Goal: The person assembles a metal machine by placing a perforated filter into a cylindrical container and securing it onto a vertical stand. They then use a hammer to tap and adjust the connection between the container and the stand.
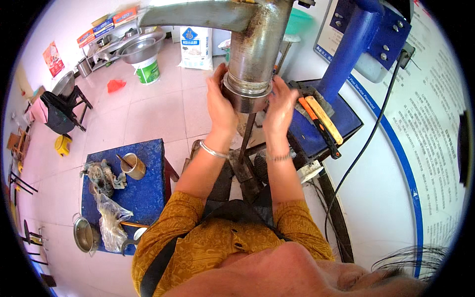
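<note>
A worn metal cylinder (255, 54) hangs upright in front of me, with a curved metal arm (198, 17) joined to its left side. At its lower end is a round metal collar (246, 103), below a band of threads. My left hand (221, 109) is closed around the collar's left side, its fingers reaching behind. On the opposite side my right hand (280, 111) curls against the collar, slightly blurred; part of its grip is hidden. A silvery bangle (213, 151) circles my left wrist.
At left, a blue table (143, 190) bears a cup (133, 166), a dirty rag (101, 178) and a plastic bag (114, 222). At right, an orange-and-black handled tool (321, 128) lies near a blue post (349, 57). A black cable (363, 141) hangs by the wall.
</note>
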`<act>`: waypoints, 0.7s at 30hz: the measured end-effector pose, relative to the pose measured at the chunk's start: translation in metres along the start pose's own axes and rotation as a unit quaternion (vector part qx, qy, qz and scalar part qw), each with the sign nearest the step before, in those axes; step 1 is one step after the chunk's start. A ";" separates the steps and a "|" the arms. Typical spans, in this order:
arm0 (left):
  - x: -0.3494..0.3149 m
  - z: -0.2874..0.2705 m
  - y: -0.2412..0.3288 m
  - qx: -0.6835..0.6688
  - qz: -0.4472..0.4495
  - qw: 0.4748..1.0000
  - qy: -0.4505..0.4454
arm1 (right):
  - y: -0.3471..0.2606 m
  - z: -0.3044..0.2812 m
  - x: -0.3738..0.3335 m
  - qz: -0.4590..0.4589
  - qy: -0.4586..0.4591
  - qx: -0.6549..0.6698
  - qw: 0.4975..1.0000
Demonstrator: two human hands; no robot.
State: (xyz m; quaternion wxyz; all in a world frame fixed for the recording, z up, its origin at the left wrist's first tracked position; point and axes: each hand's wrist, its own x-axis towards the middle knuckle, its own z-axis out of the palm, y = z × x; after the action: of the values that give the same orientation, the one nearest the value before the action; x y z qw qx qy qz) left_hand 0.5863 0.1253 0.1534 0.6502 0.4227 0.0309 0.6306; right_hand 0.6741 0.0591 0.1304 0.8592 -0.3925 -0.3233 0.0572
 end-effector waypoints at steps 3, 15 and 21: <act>-0.004 0.007 -0.006 0.253 0.247 0.935 -0.020 | -0.028 0.019 0.010 0.050 -0.167 0.060 0.983; 0.002 0.006 -0.009 0.240 0.267 0.933 -0.010 | -0.027 0.020 0.009 0.137 -0.137 0.086 0.977; 0.041 -0.018 0.007 -0.077 -0.089 0.993 0.002 | -0.014 -0.008 -0.042 -0.167 -0.131 -0.087 0.973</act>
State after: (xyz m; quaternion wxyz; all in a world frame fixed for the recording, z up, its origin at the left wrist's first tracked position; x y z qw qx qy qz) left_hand 0.5790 0.1682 0.1660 0.7342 0.3654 0.0207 0.5719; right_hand 0.6437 0.0293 0.1144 0.7693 -0.3949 -0.4981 -0.0645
